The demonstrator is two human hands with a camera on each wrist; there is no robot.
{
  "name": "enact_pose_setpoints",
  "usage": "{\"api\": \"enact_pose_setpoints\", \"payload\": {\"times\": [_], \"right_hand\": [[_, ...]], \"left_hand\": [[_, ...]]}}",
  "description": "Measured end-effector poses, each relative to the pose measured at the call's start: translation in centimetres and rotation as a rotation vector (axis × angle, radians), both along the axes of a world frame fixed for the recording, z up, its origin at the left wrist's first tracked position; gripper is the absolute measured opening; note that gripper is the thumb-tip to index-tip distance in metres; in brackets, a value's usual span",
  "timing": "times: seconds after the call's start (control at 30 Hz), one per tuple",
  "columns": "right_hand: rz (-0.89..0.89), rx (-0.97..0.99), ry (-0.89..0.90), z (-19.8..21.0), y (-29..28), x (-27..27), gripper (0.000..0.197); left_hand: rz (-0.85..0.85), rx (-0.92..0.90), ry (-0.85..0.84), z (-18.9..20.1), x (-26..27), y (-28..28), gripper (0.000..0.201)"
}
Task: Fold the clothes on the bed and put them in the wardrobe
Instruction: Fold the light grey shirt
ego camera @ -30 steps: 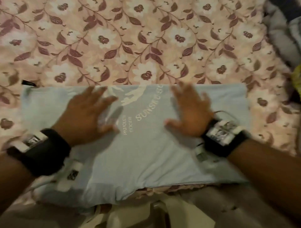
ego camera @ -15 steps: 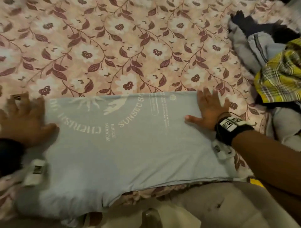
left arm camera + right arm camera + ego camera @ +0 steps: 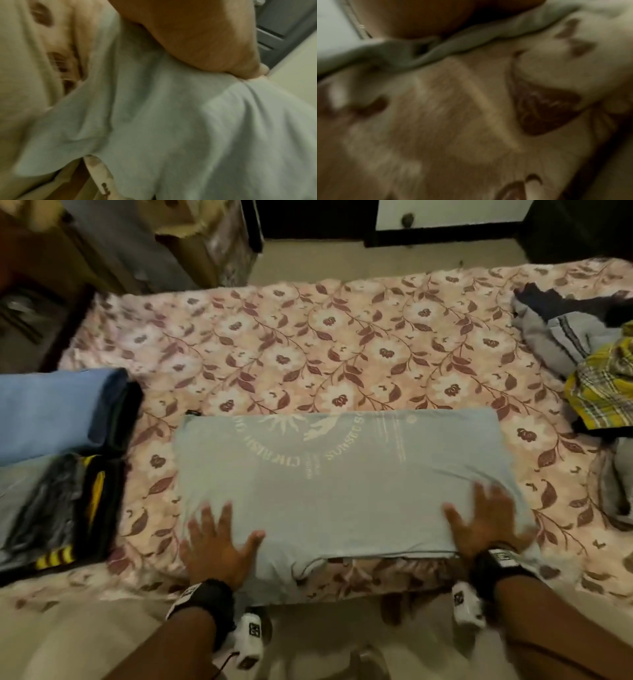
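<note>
A pale blue T-shirt (image 3: 342,474) with white print lies folded into a wide rectangle on the floral bedsheet (image 3: 308,354), its near edge at the bed's front. My left hand (image 3: 219,539) lies flat with spread fingers on the shirt's near left corner. My right hand (image 3: 486,518) lies flat with spread fingers on the near right corner. In the left wrist view the palm (image 3: 197,33) presses the pale shirt (image 3: 188,128). The right wrist view is blurred; it shows the shirt's edge (image 3: 419,54) over the bedsheet (image 3: 453,121).
Folded clothes are stacked at the left: a blue piece (image 3: 58,412) and a black and yellow one (image 3: 68,508). A heap of unfolded clothes (image 3: 582,354), grey, dark and yellow plaid, lies at the right. Beyond the bed are floor and furniture (image 3: 137,244).
Both hands slid from the shirt's far side edges back to its near corners. The head view pulled back and now shows the whole bed.
</note>
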State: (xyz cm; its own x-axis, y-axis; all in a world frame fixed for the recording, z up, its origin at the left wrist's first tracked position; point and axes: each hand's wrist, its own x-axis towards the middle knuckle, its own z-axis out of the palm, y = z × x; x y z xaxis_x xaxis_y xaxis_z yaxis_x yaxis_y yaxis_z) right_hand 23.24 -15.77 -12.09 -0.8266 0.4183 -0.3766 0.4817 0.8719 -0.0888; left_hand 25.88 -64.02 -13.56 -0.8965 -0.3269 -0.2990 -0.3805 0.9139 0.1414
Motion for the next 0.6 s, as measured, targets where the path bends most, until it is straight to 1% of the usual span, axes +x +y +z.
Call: {"api": "enact_pose_setpoints", "payload": {"times": [0.07,0.13,0.17,0.2,0.27,0.3,0.33,0.4,0.47,0.5,0.53,0.57,0.6], "right_hand": [[-0.102,-0.026,-0.011,1.1,0.2,0.1,0.101],[-0.093,-0.075,-0.032,2.4,-2.9,0.1,0.097],[-0.045,-0.084,-0.030,2.9,-4.9,0.0,0.093],[0.038,-0.098,-0.032,3.4,-7.2,-0.1,0.091],[0.282,-0.165,-0.030,4.9,-12.1,-0.2,0.087],[0.365,-0.232,-0.024,5.2,-14.3,-0.1,0.082],[0.400,-0.320,-0.043,5.2,-16.5,0.5,0.074],[0.368,-0.438,-0.109,5.0,-20.2,2.6,0.060],[0.271,-0.491,-0.194,4.1,-23.0,4.8,0.055],[0.179,-0.537,-0.218,4.0,-24.1,5.6,0.055],[0.123,-0.580,-0.215,2.8,-24.8,6.2,0.057],[0.113,-0.583,-0.217,1.7,-25.2,6.5,0.055],[0.156,-0.597,-0.214,-0.3,-25.4,6.5,0.052]], "left_hand": [[0.275,0.127,0.005,0.8,1.1,-1.3,0.105],[0.482,0.279,0.057,1.7,1.3,-2.2,0.110],[0.543,0.341,0.084,2.1,1.2,-2.6,0.112],[0.563,0.357,0.107,2.5,1.4,-2.8,0.113],[0.551,0.331,0.142,2.6,2.3,-3.4,0.106],[0.552,0.330,0.151,2.7,2.9,-3.6,0.103],[0.576,0.351,0.152,2.4,3.5,-4.0,0.098],[0.620,0.440,0.147,1.8,4.5,-4.8,0.082],[0.622,0.565,0.104,1.0,5.0,-5.7,0.067],[0.616,0.654,0.083,0.4,5.3,-6.2,0.066],[0.608,0.741,0.051,-0.2,5.5,-6.6,0.070],[0.588,0.809,0.012,-0.5,5.7,-6.9,0.072],[0.548,0.863,-0.016,-0.4,5.8,-6.8,0.066]]}}
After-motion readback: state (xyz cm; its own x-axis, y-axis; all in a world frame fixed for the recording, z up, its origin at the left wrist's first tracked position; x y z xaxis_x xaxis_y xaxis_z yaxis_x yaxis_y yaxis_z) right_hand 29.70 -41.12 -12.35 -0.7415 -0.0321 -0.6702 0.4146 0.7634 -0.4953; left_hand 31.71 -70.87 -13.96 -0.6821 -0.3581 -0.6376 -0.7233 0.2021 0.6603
